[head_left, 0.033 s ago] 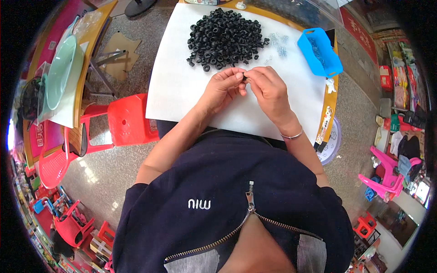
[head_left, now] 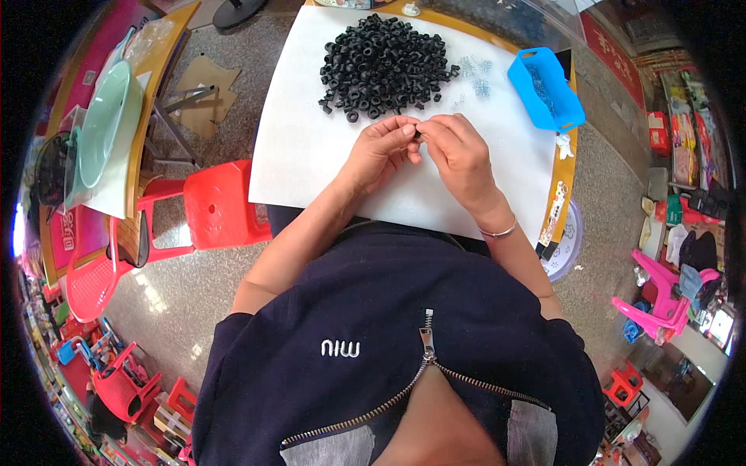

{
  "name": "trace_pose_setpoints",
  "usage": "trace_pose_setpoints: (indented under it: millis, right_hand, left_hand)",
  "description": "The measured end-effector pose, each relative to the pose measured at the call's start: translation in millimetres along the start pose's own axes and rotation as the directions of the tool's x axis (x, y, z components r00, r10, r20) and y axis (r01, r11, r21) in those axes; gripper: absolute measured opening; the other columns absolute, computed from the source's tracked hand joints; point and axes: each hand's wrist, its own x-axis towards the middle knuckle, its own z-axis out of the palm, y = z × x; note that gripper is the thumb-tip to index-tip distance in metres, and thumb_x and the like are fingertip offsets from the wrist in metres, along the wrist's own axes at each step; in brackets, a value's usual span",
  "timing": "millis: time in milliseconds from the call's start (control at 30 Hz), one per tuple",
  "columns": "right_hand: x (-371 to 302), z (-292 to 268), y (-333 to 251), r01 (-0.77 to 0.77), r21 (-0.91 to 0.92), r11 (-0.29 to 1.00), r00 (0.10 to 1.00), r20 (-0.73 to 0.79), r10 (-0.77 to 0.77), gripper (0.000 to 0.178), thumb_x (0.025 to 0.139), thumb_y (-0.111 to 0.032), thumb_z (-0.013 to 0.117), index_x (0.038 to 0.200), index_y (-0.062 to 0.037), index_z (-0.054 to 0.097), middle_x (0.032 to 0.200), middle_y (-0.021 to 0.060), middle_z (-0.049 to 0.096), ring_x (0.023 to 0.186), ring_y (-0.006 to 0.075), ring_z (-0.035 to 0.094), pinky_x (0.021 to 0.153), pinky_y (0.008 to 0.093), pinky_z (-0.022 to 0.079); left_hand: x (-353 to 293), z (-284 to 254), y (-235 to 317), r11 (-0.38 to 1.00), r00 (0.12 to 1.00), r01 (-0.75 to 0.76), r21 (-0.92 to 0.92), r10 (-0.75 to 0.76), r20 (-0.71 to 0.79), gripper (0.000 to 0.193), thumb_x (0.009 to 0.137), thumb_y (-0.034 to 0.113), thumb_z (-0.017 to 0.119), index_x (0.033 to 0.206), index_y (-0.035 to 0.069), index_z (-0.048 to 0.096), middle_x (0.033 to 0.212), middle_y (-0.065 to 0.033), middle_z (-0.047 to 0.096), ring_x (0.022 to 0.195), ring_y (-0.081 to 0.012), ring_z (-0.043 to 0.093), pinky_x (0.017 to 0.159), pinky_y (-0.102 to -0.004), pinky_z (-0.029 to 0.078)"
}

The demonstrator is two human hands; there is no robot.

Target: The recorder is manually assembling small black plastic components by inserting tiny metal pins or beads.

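Note:
My left hand [head_left: 383, 152] is closed, pinching a small black plastic part [head_left: 417, 133] between thumb and fingers above the white tabletop [head_left: 311, 147]. Against that same part press the fingertips of my right hand [head_left: 463, 155], closed in a pinch; whatever sits between them is too small to make out. Just beyond both hands rises a heap of black ring-shaped parts [head_left: 385, 66]. Tiny clear or silvery pieces [head_left: 480, 87] lie scattered to its right, too small to tell their kind.
A blue plastic basket [head_left: 553, 105] with more tiny pieces stands at the table's right edge. Left of the table is a red plastic stool [head_left: 217, 206]. Farther left, a pale green basin [head_left: 113, 124] rests on another table. A pink chair [head_left: 664, 299] stands at right.

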Motion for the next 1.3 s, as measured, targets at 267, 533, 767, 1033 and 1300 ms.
trace_pose_setpoints:
  millis: [267,533,767,1033,1300]
  right_hand:
    - [-4,-6,3,0.144,-0.133,0.981,0.988,0.073,-0.135,0.016,0.072,0.003,0.057,0.088,0.0008,0.057,0.084,0.0112,0.053,0.076,0.0277,0.053,0.068,0.0363,0.045]
    - [-21,-10,10,-0.168,0.151,0.974,0.986,0.040,0.164,0.011,0.082,0.000,0.056,0.092,-0.0005,0.059,0.089,0.0139,0.059,0.082,0.0304,0.058,0.070,0.0366,0.047]
    - [-21,-9,7,0.078,-0.011,0.997,0.997,-0.017,-0.078,0.017,0.074,0.003,0.059,0.091,-0.0003,0.057,0.088,0.0124,0.056,0.080,0.0297,0.055,0.071,0.0363,0.048]
    - [-34,-7,13,-0.090,0.195,0.977,0.995,-0.018,0.095,0.013,0.078,0.002,0.057,0.090,-0.0019,0.056,0.086,0.0127,0.056,0.079,0.0294,0.057,0.068,0.0363,0.048]
    - [-34,-18,7,-0.245,0.291,0.925,0.968,0.126,0.216,0.011,0.079,0.001,0.056,0.090,-0.0012,0.055,0.085,0.0132,0.056,0.078,0.0290,0.057,0.068,0.0357,0.047]
  left_hand:
    - [-1,9,-4,0.988,0.995,0.029,0.152,-0.014,-0.096,0.018,0.092,0.011,0.056,0.103,-0.003,0.056,0.089,-0.0076,0.062,0.067,-0.0124,0.058,0.063,-0.0243,0.051]
    - [-1,19,0,0.939,0.994,0.064,0.339,-0.030,-0.106,0.017,0.091,0.010,0.056,0.101,-0.004,0.057,0.084,-0.0063,0.061,0.067,-0.0122,0.058,0.064,-0.0261,0.051]
    - [-2,21,-2,0.923,0.994,0.059,0.379,-0.019,-0.109,0.016,0.092,0.008,0.054,0.101,-0.006,0.057,0.087,-0.0080,0.060,0.071,-0.0136,0.058,0.066,-0.0268,0.052]
    - [-11,30,-1,0.820,0.996,0.076,0.567,-0.041,-0.075,0.028,0.090,0.011,0.058,0.112,-0.007,0.057,0.097,-0.0098,0.064,0.082,-0.0146,0.061,0.074,-0.0274,0.052]
    - [-10,30,5,0.808,0.991,0.126,0.576,-0.129,-0.036,0.030,0.091,0.014,0.056,0.114,-0.007,0.058,0.097,-0.0091,0.065,0.078,-0.0136,0.063,0.074,-0.0247,0.050]
